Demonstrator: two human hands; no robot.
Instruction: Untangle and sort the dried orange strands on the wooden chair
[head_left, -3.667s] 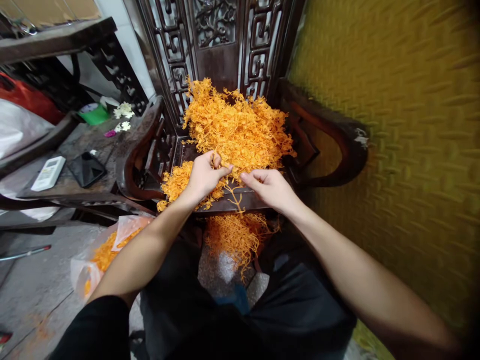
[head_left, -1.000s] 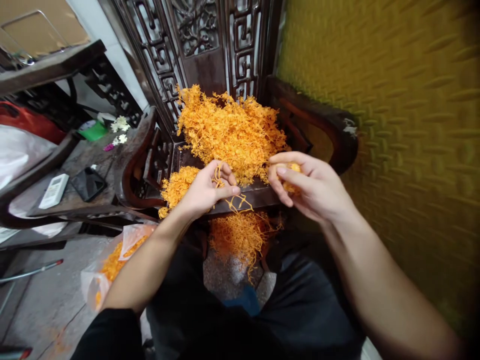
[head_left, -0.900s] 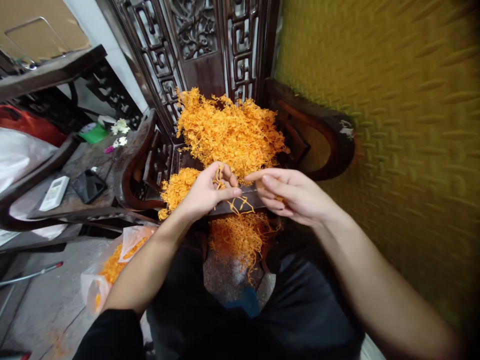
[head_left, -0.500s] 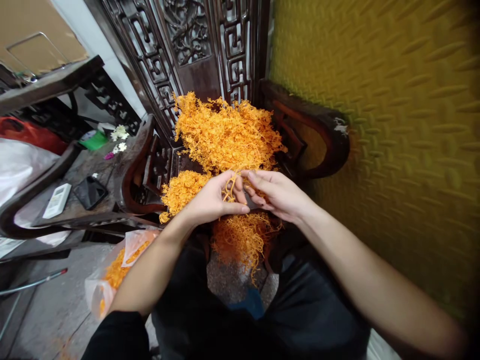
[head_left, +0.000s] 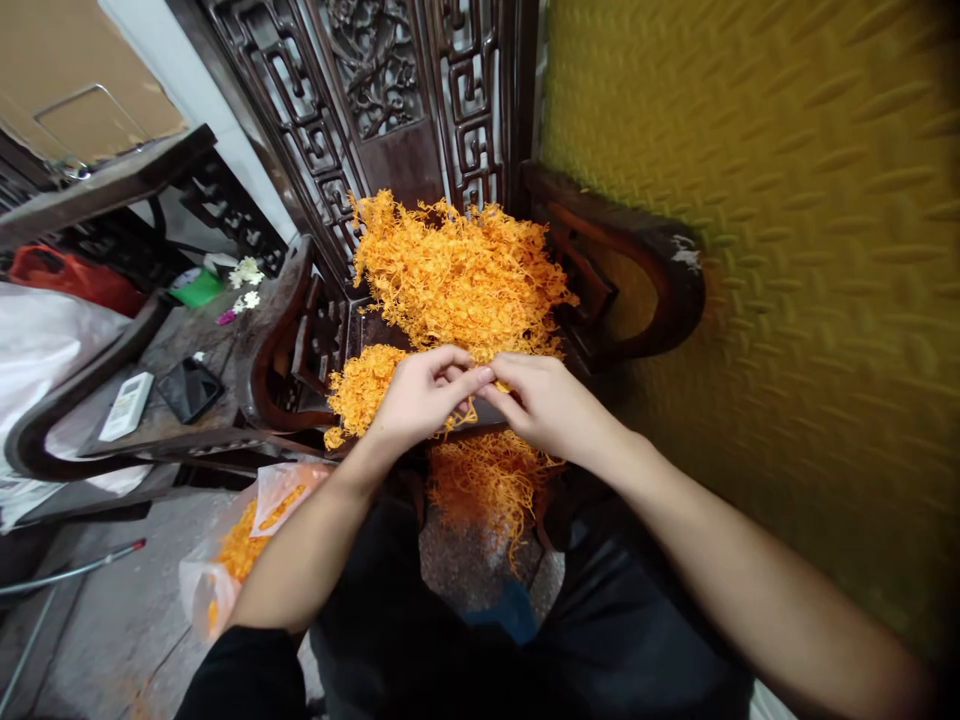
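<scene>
A big heap of orange stringy strands (head_left: 457, 275) lies on the seat of a dark carved wooden chair (head_left: 637, 250). A smaller clump (head_left: 360, 385) sits at the seat's front left, and another bunch (head_left: 484, 485) hangs over the front edge. My left hand (head_left: 420, 395) and my right hand (head_left: 544, 405) meet fingertip to fingertip at the seat's front. Both pinch the same few orange strands between thumb and fingers.
A clear plastic bag (head_left: 232, 540) with orange strands lies on the floor at the left. A side table (head_left: 150, 350) holds a phone (head_left: 189, 388), a white remote (head_left: 127, 405), a green tub (head_left: 195, 287) and white flowers. A yellow embossed wall (head_left: 787, 250) stands close on the right.
My right hand came back from the heap with strands and closed in on the left hand; the two now touch. The view has tilted slightly.
</scene>
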